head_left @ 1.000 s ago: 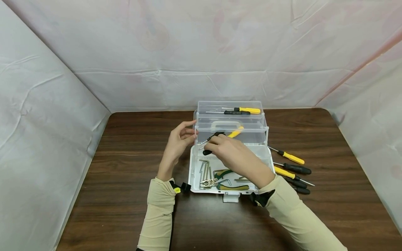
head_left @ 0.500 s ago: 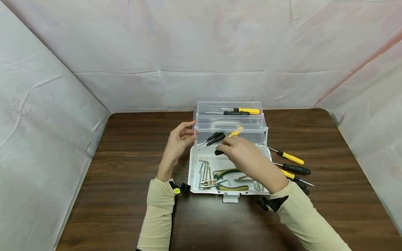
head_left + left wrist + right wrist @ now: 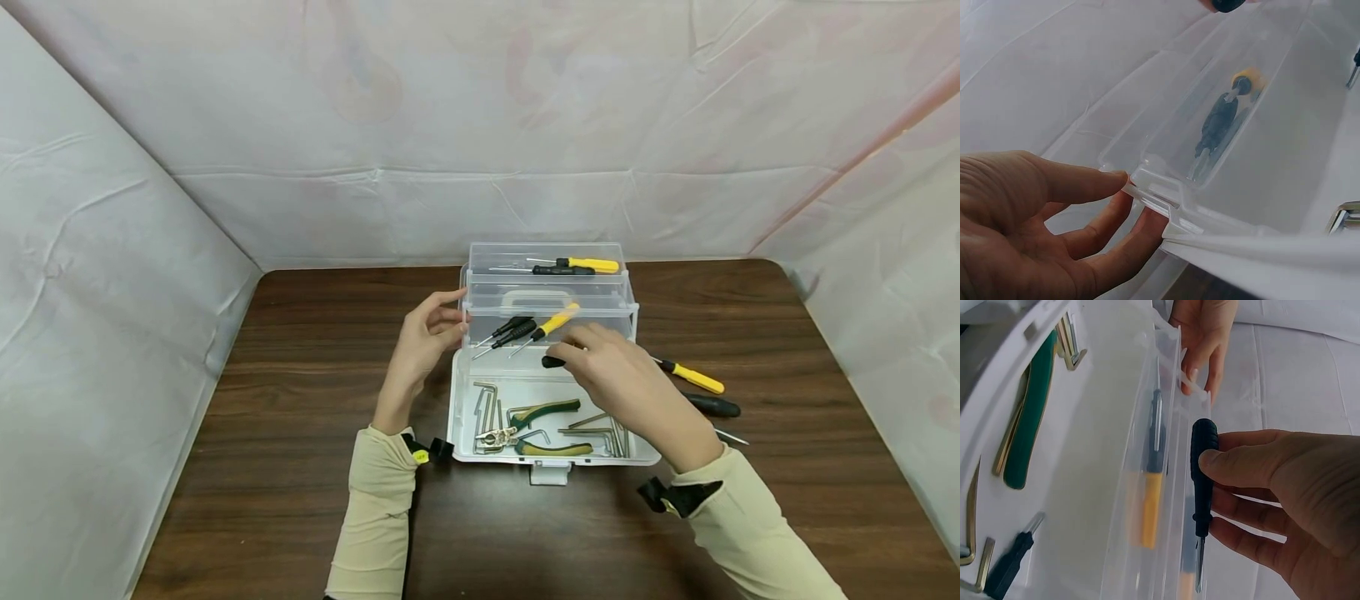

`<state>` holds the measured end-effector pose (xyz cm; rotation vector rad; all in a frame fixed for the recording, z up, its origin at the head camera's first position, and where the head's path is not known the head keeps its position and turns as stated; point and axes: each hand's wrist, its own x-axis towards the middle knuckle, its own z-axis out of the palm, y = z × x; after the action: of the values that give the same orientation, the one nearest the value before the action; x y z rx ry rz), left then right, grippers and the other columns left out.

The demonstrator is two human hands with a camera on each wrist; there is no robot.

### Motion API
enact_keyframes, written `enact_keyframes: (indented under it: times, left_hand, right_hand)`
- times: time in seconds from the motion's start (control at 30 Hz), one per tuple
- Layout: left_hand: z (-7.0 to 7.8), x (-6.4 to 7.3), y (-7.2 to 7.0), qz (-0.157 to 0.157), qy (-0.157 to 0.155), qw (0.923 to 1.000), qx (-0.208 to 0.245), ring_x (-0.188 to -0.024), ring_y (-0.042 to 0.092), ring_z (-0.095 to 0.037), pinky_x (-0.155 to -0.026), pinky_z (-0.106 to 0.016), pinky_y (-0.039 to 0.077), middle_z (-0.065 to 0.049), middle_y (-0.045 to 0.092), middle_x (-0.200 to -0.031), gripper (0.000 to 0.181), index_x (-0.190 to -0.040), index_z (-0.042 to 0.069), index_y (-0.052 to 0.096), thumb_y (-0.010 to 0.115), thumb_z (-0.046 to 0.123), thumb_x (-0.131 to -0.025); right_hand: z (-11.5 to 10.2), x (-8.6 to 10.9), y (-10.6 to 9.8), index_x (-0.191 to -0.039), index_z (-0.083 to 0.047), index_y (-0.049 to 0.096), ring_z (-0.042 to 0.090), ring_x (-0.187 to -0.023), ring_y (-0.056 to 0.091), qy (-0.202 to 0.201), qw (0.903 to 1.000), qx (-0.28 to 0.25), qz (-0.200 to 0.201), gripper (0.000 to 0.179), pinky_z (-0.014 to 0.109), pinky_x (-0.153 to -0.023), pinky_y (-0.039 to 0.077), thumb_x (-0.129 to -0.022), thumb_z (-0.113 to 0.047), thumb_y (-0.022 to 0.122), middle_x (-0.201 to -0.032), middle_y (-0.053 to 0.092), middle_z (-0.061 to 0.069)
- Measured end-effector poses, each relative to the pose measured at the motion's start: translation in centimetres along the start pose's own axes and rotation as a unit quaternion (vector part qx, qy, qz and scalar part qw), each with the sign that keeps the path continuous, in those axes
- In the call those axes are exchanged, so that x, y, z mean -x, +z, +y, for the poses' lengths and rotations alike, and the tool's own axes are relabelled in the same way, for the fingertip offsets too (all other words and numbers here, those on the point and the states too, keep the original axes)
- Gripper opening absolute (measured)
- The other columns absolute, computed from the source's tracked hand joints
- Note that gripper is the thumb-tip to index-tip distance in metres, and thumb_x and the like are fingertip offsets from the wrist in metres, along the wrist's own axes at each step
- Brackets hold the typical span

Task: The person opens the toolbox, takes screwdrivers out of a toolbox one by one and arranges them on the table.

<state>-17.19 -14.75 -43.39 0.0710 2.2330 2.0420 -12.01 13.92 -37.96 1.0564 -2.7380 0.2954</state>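
Observation:
My right hand [image 3: 611,367] holds a black-handled screwdriver [image 3: 1204,462] by its grip, above the right part of the white toolbox [image 3: 517,367]. In the right wrist view the thumb presses the handle and the metal shaft points down. My left hand [image 3: 423,346] grips the left end of the clear tiered trays [image 3: 1160,200], thumb and fingers at their edge. Two black screwdrivers [image 3: 515,331] and a yellow screwdriver [image 3: 560,317] lie in the lower tray. The upper tray bears another yellow-handled screwdriver [image 3: 596,265] and a black screwdriver [image 3: 562,270].
Green-handled pliers [image 3: 555,450] and several hex keys [image 3: 491,408] lie on the toolbox floor, with a small dark screwdriver [image 3: 1010,562] among them. Right of the box, a yellow screwdriver [image 3: 697,379] and a black one [image 3: 712,406] lie on the wooden table [image 3: 300,467].
My right hand has moved right with the black screwdriver, away from the lower tray, uncovering its screwdrivers and the pliers' handles. The left hand stays at the tray's end.

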Motion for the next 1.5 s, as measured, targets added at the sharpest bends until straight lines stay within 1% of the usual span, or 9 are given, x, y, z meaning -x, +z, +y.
enact_keyframes:
  times: [0.23,0.43,0.63,0.9,1.0,1.13,1.23,1.37,1.5]
  left_hand:
    - [-0.2,-0.1,0.0,0.001,0.002,1.0000,0.006,-0.106,0.070,-0.040,-0.086,-0.042,0.064,-0.032,0.066,-0.122,0.053,-0.147,0.015,0.060,0.066,-0.005,-0.098]
    - [0.0,0.0,-0.1,0.001,-0.001,1.0000,0.003,-0.106,0.070,-0.038,-0.086,-0.041,0.064,-0.033,0.065,-0.124,0.053,-0.147,0.016,0.060,0.066,-0.004,-0.098]
    - [-0.1,0.0,-0.2,0.003,0.006,1.0000,0.001,-0.109,0.069,-0.044,-0.084,-0.037,0.064,-0.021,0.071,-0.115,0.053,-0.147,0.013,0.059,0.066,-0.004,-0.098]
    - [0.0,0.1,-0.3,0.001,0.008,1.0000,-0.002,-0.095,0.073,-0.018,-0.083,-0.035,0.064,-0.021,0.071,-0.115,0.053,-0.148,0.013,0.059,0.067,-0.004,-0.098]
    - [0.0,0.1,-0.3,0.001,0.009,0.9999,-0.007,-0.093,0.072,-0.014,-0.084,-0.035,0.064,-0.020,0.071,-0.116,0.053,-0.148,0.012,0.058,0.067,-0.003,-0.099]
    - [-0.1,0.1,-0.4,0.000,0.010,0.9999,-0.004,-0.102,0.072,-0.030,-0.085,-0.036,0.064,-0.021,0.071,-0.116,0.053,-0.148,0.013,0.058,0.067,-0.003,-0.099]
    - [-0.2,0.0,-0.4,0.001,0.010,0.9999,-0.001,-0.104,0.071,-0.034,-0.085,-0.035,0.064,-0.025,0.070,-0.118,0.053,-0.148,0.014,0.059,0.067,-0.004,-0.098]
    - [-0.2,0.0,-0.5,-0.001,0.013,0.9999,-0.002,-0.098,0.072,-0.021,-0.085,-0.034,0.064,-0.033,0.066,-0.123,0.053,-0.148,0.015,0.059,0.066,-0.004,-0.098]
    - [-0.3,0.0,-0.5,-0.002,0.015,0.9999,0.000,-0.100,0.073,-0.024,-0.086,-0.036,0.064,-0.036,0.064,-0.125,0.054,-0.147,0.015,0.059,0.066,-0.005,-0.098]
  right_hand:
    - [0.7,0.8,-0.1,-0.117,-0.013,0.075,0.027,-0.107,0.068,0.017,0.9998,-0.010,0.002,0.030,0.042,-0.084,0.060,-0.091,0.001,0.077,-0.114,0.071,0.007]
    - [1.3,1.7,-0.1,-0.116,-0.013,0.076,0.026,-0.105,0.067,0.031,0.9994,-0.013,0.006,0.033,0.042,-0.083,0.059,-0.087,0.002,0.080,-0.112,0.071,0.006]
    - [1.9,2.4,-0.1,-0.116,-0.012,0.076,0.024,-0.098,0.066,0.048,0.9987,-0.014,0.013,0.033,0.043,-0.080,0.058,-0.087,0.003,0.080,-0.109,0.071,0.006]
    - [3.1,3.3,-0.5,-0.116,-0.009,0.075,0.030,-0.100,0.068,0.050,0.9981,-0.009,0.034,0.034,0.046,-0.081,0.059,-0.086,0.007,0.079,-0.110,0.071,0.009]
    - [3.4,3.6,-0.7,-0.115,-0.009,0.075,0.030,-0.100,0.068,0.051,0.9977,-0.013,0.043,0.034,0.048,-0.082,0.058,-0.085,0.007,0.080,-0.110,0.071,0.009]
    - [3.6,4.0,-0.7,-0.115,-0.010,0.075,0.030,-0.100,0.068,0.059,0.9970,-0.019,0.047,0.036,0.048,-0.081,0.058,-0.084,0.007,0.080,-0.110,0.071,0.008]
    - [3.8,4.3,-0.7,-0.116,-0.010,0.075,0.029,-0.100,0.067,0.066,0.9966,-0.019,0.045,0.036,0.047,-0.081,0.058,-0.085,0.007,0.080,-0.110,0.071,0.008]
    - [4.2,4.5,-0.7,-0.116,-0.009,0.076,0.029,-0.099,0.068,0.066,0.9964,-0.017,0.052,0.035,0.047,-0.079,0.058,-0.085,0.007,0.080,-0.110,0.072,0.009]
    - [4.6,4.8,-0.7,-0.115,-0.008,0.076,0.031,-0.099,0.069,0.068,0.9953,-0.021,0.066,0.035,0.048,-0.078,0.058,-0.085,0.008,0.080,-0.107,0.072,0.009]
